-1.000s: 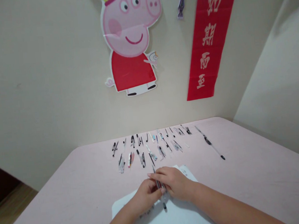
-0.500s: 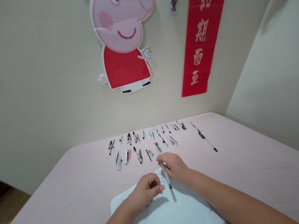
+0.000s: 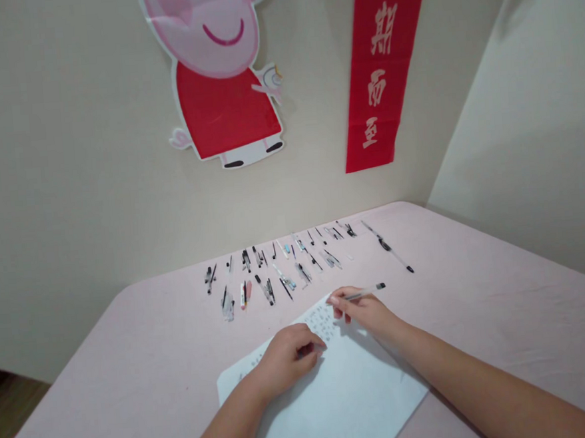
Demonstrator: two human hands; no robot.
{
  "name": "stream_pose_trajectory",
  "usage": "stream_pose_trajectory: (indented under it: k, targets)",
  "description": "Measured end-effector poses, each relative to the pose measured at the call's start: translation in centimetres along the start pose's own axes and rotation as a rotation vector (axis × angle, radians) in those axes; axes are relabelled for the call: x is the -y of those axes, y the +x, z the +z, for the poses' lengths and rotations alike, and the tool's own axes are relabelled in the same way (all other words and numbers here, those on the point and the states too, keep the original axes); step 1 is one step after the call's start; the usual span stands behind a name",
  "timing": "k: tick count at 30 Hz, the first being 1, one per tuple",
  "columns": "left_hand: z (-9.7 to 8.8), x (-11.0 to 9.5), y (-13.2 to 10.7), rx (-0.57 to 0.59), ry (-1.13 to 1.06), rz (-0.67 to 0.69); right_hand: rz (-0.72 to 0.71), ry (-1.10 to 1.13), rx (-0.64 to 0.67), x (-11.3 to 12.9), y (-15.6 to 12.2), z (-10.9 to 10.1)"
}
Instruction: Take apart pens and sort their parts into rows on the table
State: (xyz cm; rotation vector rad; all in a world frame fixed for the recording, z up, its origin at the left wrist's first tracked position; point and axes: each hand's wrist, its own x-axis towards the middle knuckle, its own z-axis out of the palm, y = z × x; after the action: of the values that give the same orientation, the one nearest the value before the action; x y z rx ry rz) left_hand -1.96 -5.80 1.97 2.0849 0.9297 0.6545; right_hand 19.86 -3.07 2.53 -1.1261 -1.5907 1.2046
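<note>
A white sheet of paper [image 3: 334,389] lies on the pink tabletop, with small dark handwriting near its top edge. My right hand [image 3: 362,311] grips a clear pen with a dark end [image 3: 365,292] at the paper's upper right; the dark end points up and to the right, and the tip is hidden by the fingers. Resting on the paper's left half, my left hand [image 3: 292,356] has loosely bent fingers, a gap between thumb and forefinger, and nothing visible in it. It covers part of the writing.
Several pen parts [image 3: 265,291], some black, clear or coloured, lie in two rows along the table's far side. A longer clear and black pen piece [image 3: 385,244] lies to their right. Behind stands a wall with a pig cutout [image 3: 225,110] and a red banner [image 3: 379,99].
My right hand has turned the pen from dark end toward me to dark end up and right, moving slightly right. My left hand has shifted slightly. The view has tilted downward.
</note>
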Motion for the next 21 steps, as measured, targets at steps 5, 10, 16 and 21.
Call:
stream_pose_trajectory:
  k: [5,10,16,21]
  targets:
    - [0.0,-0.5,0.1,0.075,0.135,0.021,0.023,-0.143,0.073,-1.5,-1.1,0.7]
    - [0.0,-1.0,0.1,0.148,0.307,0.011,-0.045,-0.375,0.088,-2.2,-1.4,0.5]
    - [-0.1,-1.3,0.0,0.182,0.391,0.003,-0.072,-0.525,0.108,-2.0,-1.6,0.6]
    - [0.1,-1.0,-0.1,0.179,0.394,0.011,-0.088,-0.532,0.109,-1.8,-1.6,0.7]
